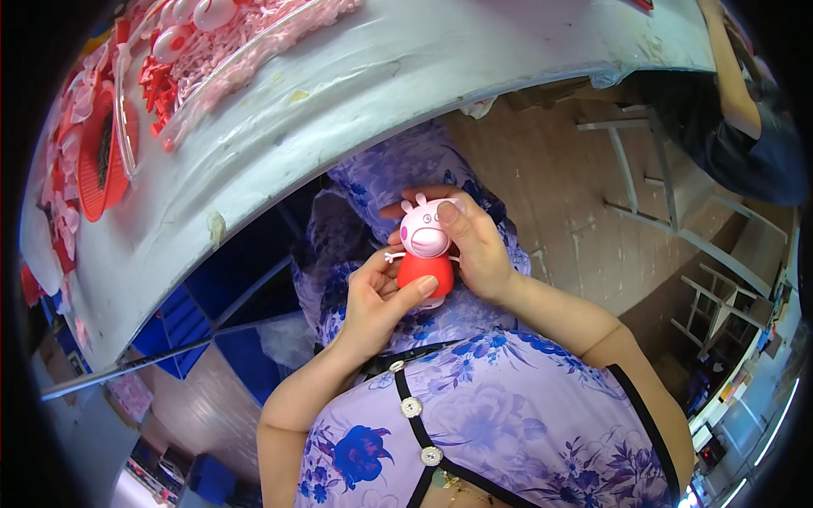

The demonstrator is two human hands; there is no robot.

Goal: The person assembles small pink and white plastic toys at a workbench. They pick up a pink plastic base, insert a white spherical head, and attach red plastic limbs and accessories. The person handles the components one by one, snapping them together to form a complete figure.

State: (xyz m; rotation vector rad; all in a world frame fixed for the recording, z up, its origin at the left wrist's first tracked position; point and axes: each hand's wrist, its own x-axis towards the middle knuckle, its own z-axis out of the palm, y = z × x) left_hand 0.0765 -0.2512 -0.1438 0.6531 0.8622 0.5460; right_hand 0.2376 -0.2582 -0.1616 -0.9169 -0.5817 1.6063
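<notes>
A toy pig figure (425, 237) with a pink head and a red dress-shaped body is held upright over my lap. My left hand (377, 300) is closed round its lower body, the thumb lying across the red front. Around the head, my right hand (476, 245) is closed too, with its thumb pressed on the upper right of the face and its fingers behind. One thin pale arm of the toy sticks out on the left, above my left fingers. The toy's back is hidden by my hands.
A white-covered table (339, 93) curves across ahead of me. On its far left lie a heap of small pink parts (246, 63) and a red basket (106, 169). Blue bins (174, 330) stand under the table. At the right are a person's arm (735, 93) and metal-legged stools (669, 178).
</notes>
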